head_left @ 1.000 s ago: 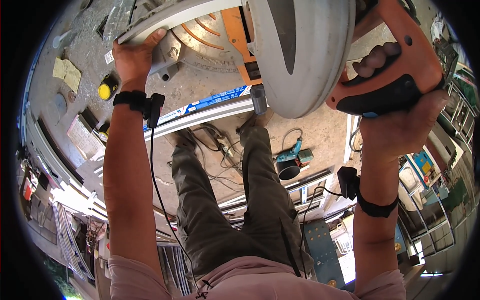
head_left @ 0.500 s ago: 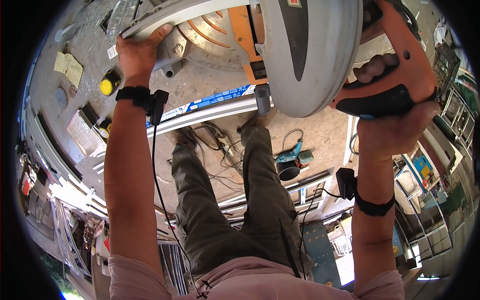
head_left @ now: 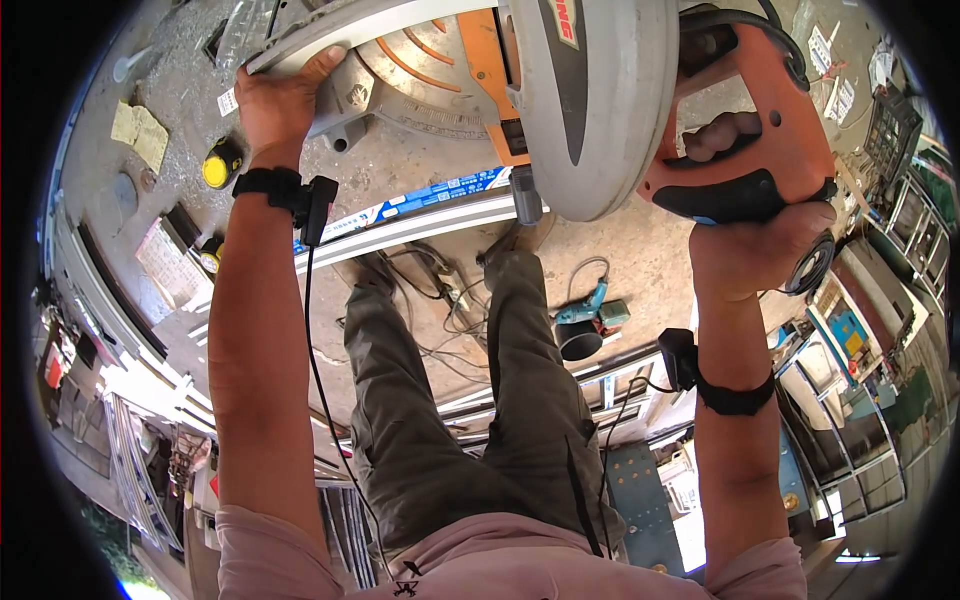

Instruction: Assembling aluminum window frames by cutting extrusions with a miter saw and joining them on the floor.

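Right hand [head_left: 755,225] wrapped around orange saw handle [head_left: 760,170]; grey blade guard [head_left: 595,100] just left of it. Left hand [head_left: 285,100] pressed flat on aluminium profile [head_left: 330,25], long axis running rightward under blade.

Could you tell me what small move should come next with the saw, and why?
Probably ease the saw handle downward: the right hand is wrapped around it, the left hand presses the pale metal strip at the saw base, and the blade guard hangs above it.
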A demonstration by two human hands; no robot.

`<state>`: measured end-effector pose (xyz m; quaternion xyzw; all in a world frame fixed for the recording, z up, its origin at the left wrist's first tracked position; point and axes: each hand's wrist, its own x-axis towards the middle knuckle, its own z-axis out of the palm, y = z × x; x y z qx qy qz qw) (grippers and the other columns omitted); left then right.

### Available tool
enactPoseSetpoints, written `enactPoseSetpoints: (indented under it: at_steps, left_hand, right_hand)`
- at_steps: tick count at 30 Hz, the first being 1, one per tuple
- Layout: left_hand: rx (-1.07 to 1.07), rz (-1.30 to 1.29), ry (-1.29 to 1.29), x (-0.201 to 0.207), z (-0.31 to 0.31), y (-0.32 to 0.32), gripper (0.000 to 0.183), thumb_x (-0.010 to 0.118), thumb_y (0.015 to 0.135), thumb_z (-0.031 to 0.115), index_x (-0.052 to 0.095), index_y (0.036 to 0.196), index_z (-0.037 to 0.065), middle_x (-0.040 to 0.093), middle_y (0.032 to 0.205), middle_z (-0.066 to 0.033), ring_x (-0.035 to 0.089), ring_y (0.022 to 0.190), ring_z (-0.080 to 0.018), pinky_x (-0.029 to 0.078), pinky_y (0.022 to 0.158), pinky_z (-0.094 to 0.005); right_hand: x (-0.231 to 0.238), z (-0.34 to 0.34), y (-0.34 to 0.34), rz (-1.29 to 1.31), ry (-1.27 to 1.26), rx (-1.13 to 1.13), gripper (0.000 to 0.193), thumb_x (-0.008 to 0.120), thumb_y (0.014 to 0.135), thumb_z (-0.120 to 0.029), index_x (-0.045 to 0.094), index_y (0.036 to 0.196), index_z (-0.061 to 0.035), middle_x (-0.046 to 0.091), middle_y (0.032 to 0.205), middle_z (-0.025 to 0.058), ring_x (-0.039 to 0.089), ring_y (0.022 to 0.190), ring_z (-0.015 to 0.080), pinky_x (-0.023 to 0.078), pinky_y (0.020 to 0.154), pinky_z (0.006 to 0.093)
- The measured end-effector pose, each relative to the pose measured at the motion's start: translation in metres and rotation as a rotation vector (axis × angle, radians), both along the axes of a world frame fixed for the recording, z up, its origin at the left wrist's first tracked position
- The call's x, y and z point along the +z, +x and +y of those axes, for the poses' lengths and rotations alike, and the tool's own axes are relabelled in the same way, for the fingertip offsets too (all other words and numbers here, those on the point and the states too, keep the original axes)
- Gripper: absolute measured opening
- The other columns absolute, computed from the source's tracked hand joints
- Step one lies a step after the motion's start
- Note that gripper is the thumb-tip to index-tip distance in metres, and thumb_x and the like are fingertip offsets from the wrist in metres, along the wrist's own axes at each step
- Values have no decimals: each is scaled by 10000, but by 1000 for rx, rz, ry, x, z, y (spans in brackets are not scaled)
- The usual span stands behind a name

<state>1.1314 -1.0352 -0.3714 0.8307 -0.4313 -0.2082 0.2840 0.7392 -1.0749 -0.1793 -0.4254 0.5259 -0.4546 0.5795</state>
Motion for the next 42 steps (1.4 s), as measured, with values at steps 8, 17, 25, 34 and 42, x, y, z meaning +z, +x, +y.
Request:
enactPoseSetpoints:
  at_steps: [8,17,25,34,42]
  left_hand:
    - [25,-128,53,7,0,0,1154,831,481,684,456,1139,-186,605,1065,-291,610,1023,-381,489,910,-384]
    - [42,-141,137,5,-3,4,1211,810,482,711,436,1195,-193,560,1181,-302,575,1103,-388,478,931,-389]
    - [85,425,259,120,72,8,368,767,796,252,633,993,-28,634,795,-47,558,654,-112,461,592,-256]
    - [369,1296,20,263,225,42,254,725,849,199,615,1026,54,626,927,-13,543,768,-121,444,672,-270]
    - [263,1574,-139,330,263,34,309,743,829,240,634,1071,80,670,976,-45,587,774,-134,464,703,-257]
  right_hand:
    - [-20,11,-4,52,-39,67,938,461,755,-821,502,1167,21,595,982,129,596,875,241,509,827,409]
    - [-40,13,4,114,-276,86,857,408,842,-756,512,1158,33,599,857,79,563,649,162,472,572,278]
    - [80,-72,42,190,17,37,640,451,931,-584,587,1101,18,645,879,110,638,732,193,512,653,316]
    - [163,-235,114,398,108,330,438,371,983,-372,635,788,-82,538,604,92,488,463,206,428,454,365]
    - [161,-177,92,1096,-231,217,390,539,910,-339,656,1027,15,665,895,257,655,853,324,498,714,393]
